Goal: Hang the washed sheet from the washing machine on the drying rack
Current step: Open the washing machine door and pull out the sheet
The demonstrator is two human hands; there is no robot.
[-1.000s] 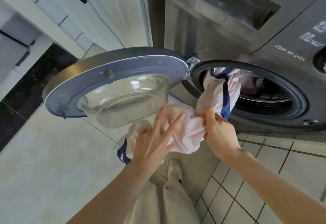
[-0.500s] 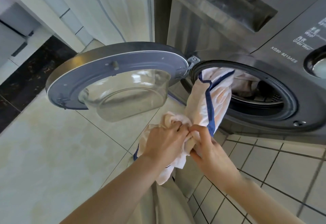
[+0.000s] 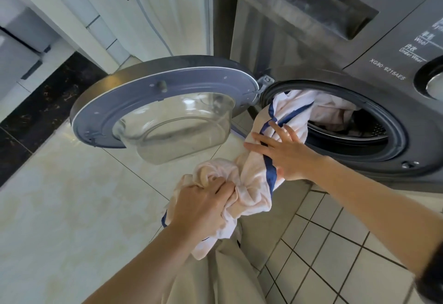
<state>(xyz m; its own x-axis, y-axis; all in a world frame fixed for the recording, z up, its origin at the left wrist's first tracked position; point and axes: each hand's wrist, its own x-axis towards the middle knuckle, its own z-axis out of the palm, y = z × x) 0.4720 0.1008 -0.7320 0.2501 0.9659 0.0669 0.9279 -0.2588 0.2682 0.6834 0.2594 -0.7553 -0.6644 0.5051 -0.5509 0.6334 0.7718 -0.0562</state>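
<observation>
A person's left hand [image 3: 203,204] is gripping a bunched pink sheet [image 3: 254,179] trailing from the washing machine drum [image 3: 354,121], while the right hand [image 3: 285,152], fingers spread, is resting on it just above.

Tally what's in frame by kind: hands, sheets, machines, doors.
Hands: 2, the left hand gripping the sheet, the right hand spread flat on it
Sheets: 1, the sheet, part still in the drum
Washing machines: 1, the washing machine
Doors: 1, the door, open
Total: 5
</observation>
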